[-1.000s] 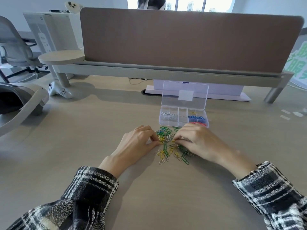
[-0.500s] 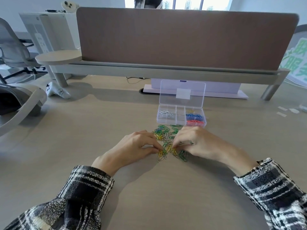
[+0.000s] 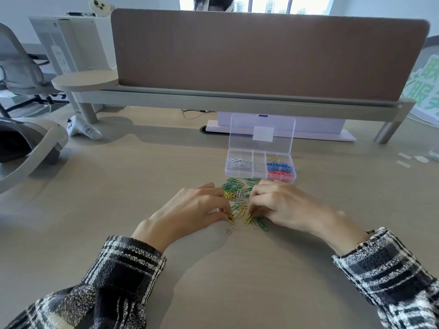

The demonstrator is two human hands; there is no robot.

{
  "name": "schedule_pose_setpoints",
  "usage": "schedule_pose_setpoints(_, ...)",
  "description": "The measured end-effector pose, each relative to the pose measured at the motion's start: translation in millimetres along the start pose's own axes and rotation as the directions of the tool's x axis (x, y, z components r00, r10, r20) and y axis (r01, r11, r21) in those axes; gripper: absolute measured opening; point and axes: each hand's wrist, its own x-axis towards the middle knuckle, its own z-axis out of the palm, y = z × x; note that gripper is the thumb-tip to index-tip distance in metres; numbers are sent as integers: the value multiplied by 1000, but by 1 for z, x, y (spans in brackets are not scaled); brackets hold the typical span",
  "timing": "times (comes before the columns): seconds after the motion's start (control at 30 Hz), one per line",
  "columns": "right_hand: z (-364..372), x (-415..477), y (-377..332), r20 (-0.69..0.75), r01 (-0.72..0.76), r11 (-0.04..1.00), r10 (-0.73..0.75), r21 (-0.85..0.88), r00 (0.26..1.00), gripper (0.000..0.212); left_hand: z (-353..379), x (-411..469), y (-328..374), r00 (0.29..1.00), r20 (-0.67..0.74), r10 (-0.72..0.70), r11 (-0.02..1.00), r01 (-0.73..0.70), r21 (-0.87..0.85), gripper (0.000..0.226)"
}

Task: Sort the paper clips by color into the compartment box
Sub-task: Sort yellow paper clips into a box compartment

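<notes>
A pile of green, yellow and silver paper clips (image 3: 238, 195) lies on the desk in front of the clear compartment box (image 3: 259, 173), whose lid stands open. The box holds silver clips at the left, and yellow, blue and red clips at the right. My left hand (image 3: 190, 213) rests at the pile's left side and pinches a yellow clip (image 3: 231, 217) with thumb and fingertip. My right hand (image 3: 282, 205) lies over the pile's right side, its fingertips pinching another yellow clip (image 3: 248, 219).
A brown divider panel (image 3: 266, 53) on a grey rail closes off the back of the desk. A white controller (image 3: 84, 131) and a headset (image 3: 26, 148) lie at the left. Paper scraps (image 3: 405, 160) sit far right. A loose silver clip (image 3: 231, 229) lies near me.
Both hands slid toward me to the near edge of the pile. Their fingertips closed on yellow clips there.
</notes>
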Motion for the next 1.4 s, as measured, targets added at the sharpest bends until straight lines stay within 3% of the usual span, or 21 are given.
schedule_pose_setpoints(0.23,3,1,2,-96,-103,988,115,118,989,18,-1,0,0,993,-39,-112,982,105,-157,7)
schedule_pose_setpoints(0.4,0,0,5,-153,-136,987,149,89,977,19,3,4,3,966,-124,-228,956,198,-216,4)
schedule_pose_setpoints(0.6,-5,-2,4,-95,-169,981,178,98,979,14,15,6,4,968,-141,-208,962,177,-208,6)
schedule_pose_setpoints(0.77,-2,-2,7,-188,-237,971,241,45,952,14,20,10,7,967,-148,-207,967,179,-183,11)
schedule_pose_setpoints(0.9,0,-2,10,-165,-254,963,265,88,950,16,23,14,14,971,-133,-201,973,181,-144,10)
schedule_pose_setpoints(1.03,-5,0,9,-134,-187,966,212,176,968,12,22,14,15,974,-128,-185,979,171,-108,9)
schedule_pose_setpoints(1.17,0,6,4,-120,-97,987,113,129,986,15,20,14,17,976,-115,-185,979,172,-110,9)
schedule_pose_setpoints(1.4,3,9,2,-93,-166,983,173,79,981,19,20,14,20,980,-84,-182,981,175,-87,13)
